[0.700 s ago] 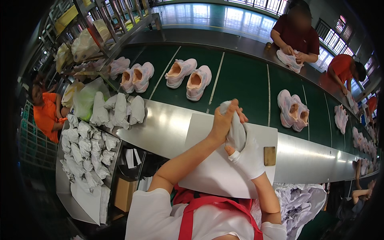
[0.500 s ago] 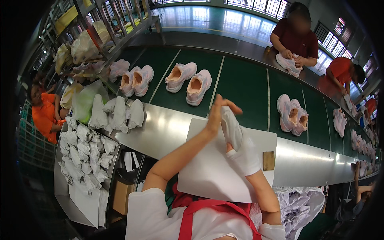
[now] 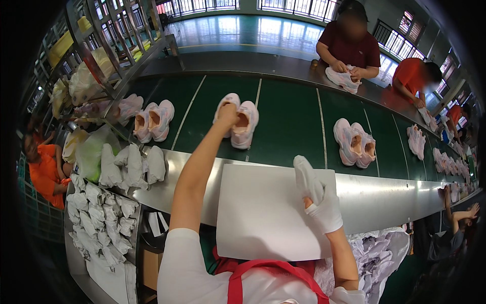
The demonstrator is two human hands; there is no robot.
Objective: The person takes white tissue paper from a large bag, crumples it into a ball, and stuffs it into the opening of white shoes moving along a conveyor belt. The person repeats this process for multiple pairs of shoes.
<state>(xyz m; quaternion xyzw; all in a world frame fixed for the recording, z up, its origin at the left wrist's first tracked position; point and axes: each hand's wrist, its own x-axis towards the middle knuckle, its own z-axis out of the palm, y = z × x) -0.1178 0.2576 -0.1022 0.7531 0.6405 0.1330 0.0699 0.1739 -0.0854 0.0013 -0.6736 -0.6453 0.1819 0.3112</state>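
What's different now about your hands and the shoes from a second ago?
The left hand left the white paper bundle and reached forward and left to a pale pink sneaker on the green conveyor belt; its grip there is hidden. The gloved right hand still holds the bundle above the white sheet.

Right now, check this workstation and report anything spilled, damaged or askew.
Nothing stands out. The white bundles at the left and crumpled paper at lower right lie jumbled but look gathered rather than spilled; the shoes by the left hand stand upright on the green belt.
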